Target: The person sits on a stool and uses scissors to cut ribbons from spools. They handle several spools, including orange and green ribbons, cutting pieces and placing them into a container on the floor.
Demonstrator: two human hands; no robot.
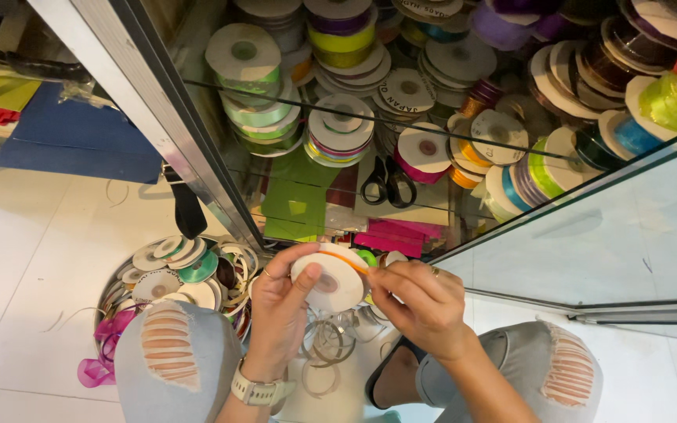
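A ribbon spool [329, 282] with white card faces and an orange strip along its edge is held up in front of the knees, just below the corner of a glass cabinet [589, 243]. It is gripped by the left hand [280, 313], whose thumb is pressed against the white face near the centre hole while the fingers are curled round the back — a closed, firm hold. The right hand [425, 301] is pinched shut on the spool's right edge, where the orange ribbon end [346, 259] is caught between thumb and fingertips. A pale watch [256, 390] is worn on the left wrist, and a ring is seen on each hand.

Both knees are covered by light ripped jeans [168, 352]. Beside the left knee, on the white tiled floor [33, 258], a round container of spools [182, 274] is set, mostly white-faced, one green. Purple ribbon [103, 348] is spilled next to it. Loose clear coils [329, 345] are lying on the floor under the hands.

Behind the glass, many ribbon spools are stacked — green, yellow, pink, purple, blue. A pair of black-handled scissors [388, 182] is laid on the shelf among them, above pink and green paper.
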